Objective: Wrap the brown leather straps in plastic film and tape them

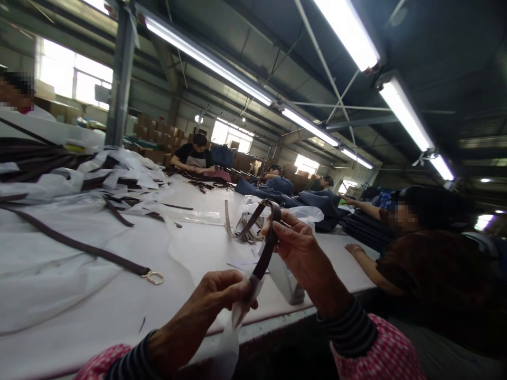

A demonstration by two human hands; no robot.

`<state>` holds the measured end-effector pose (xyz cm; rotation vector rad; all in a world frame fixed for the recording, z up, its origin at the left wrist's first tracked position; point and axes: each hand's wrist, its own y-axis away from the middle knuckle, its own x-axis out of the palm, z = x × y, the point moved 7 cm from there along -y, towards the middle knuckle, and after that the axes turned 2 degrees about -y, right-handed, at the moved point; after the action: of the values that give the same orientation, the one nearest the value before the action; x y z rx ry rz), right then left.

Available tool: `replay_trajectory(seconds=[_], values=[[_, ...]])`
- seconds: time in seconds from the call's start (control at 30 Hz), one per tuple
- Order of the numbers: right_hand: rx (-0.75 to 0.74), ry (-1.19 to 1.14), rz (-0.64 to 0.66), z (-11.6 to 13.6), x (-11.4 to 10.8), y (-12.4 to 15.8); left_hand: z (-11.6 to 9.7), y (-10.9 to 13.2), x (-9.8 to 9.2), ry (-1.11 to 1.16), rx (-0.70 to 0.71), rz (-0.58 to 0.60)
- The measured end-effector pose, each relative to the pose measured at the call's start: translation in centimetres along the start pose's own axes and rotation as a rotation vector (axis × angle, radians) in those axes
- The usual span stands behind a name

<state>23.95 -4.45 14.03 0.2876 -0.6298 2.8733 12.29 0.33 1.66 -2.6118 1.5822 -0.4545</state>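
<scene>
Brown leather strap [266,255], held up, left hand [216,298] pinching its plastic-wrapped end, right hand [301,253] closed higher up

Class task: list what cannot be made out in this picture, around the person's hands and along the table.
All in the head view:
- strap, lower end: hidden by the plastic sleeve and left hand
- clear bag, contents: blurred by the film, partly behind the strap
- far worker's hands: too small to show what they hold
- dark straps: cut off by the left edge
</scene>
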Motion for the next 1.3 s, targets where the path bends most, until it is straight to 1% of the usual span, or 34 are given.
replay_trajectory(seconds=[0.1, 0.2, 0.27, 0.37, 0.43, 0.53, 0.67, 0.73, 0.87, 0.93, 1.0, 1.1, 1.17, 1.23, 1.3], values=[[-0.01, 0.003, -0.027, 0.1, 0.2, 0.3, -0.4, 0.1, 0.0, 0.019, 0.053, -0.002], [-0.053, 0.002, -0.041, 0.6, 0.1, 0.7, 0.2, -0.2, 0.1, 0.085, 0.076, 0.023], [-0.077, 0.003, -0.026, 0.7, 0.1, 0.8, 1.1, -0.6, 0.4, 0.16, 0.063, 0.051], [-0.059, 0.022, 0.01, 0.3, 0.3, 1.0, 2.4, -1.1, 0.8, 0.263, 0.015, 0.089], [-0.034, 0.04, 0.018, -0.2, 0.4, 1.0, 2.4, -1.0, 0.9, 0.284, 0.0, 0.102], [-0.022, 0.051, -0.005, -0.8, 0.4, 0.9, 1.2, -0.2, 0.6, 0.254, -0.011, 0.084], [-0.018, 0.039, -0.055, -1.8, 0.0, 0.8, 0.2, 0.5, 0.2, 0.162, -0.108, 0.058], [0.005, 0.03, -0.051, -2.5, 0.0, 0.7, 0.0, 0.2, 0.0, 0.124, -0.093, 0.049], [0.042, 0.028, -0.021, -3.9, 0.0, 0.7, 0.1, -0.8, -0.6, 0.018, -0.023, -0.01], [0.046, 0.018, -0.016, -4.4, -0.1, 0.8, 0.4, -1.2, -0.6, 0.017, -0.007, 0.0], [0.056, 0.005, -0.012, -4.6, -0.2, 0.9, 0.7, -1.5, -0.5, 0.036, -0.009, 0.048], [0.072, 0.013, 0.003, -4.5, -0.3, 1.2, 1.2, -1.8, -0.2, 0.023, -0.048, 0.133], [0.067, 0.043, 0.017, -4.1, -0.3, 1.3, 1.2, -2.1, 0.0, -0.017, -0.078, 0.165], [0.045, 0.086, 0.025, -3.4, -0.2, 1.4, 0.7, -2.6, 0.1, -0.077, -0.081, 0.161], [0.012, 0.127, 0.028, -2.4, 0.0, 1.3, -0.3, -3.2, 0.5, -0.152, -0.05, 0.143]])
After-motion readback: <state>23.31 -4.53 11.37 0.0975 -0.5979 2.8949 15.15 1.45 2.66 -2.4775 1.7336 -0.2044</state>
